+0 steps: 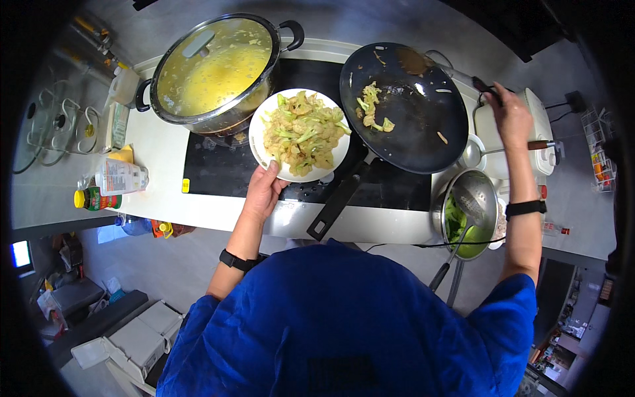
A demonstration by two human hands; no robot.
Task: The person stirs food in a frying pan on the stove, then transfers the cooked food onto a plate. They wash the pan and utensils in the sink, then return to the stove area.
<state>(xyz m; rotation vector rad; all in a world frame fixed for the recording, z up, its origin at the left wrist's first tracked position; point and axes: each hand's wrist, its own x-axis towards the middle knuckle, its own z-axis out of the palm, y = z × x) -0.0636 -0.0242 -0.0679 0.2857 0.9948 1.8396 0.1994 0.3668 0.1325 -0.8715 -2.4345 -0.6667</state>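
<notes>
My left hand (266,192) grips the near rim of a white plate (257,144), its thumb on the edge. Cooked cauliflower (305,131) is heaped on the plate, which is just left of a black wok (412,144). A few cauliflower pieces (368,106) and scraps lie in the wok, whose long black handle (337,198) points towards me. At the right, my right hand (513,116) holds the dark handle of a spatula (459,74); its brownish blade end rests at the wok's far edge.
A large lidded pot (213,74) with yellow contents stands on the black cooktop (213,164), left of the plate. At the right are a steel bowl (436,213) with green vegetables and a skimmer (469,203), a ladle (474,152) and a white appliance (538,134). Bottles (94,198) stand left.
</notes>
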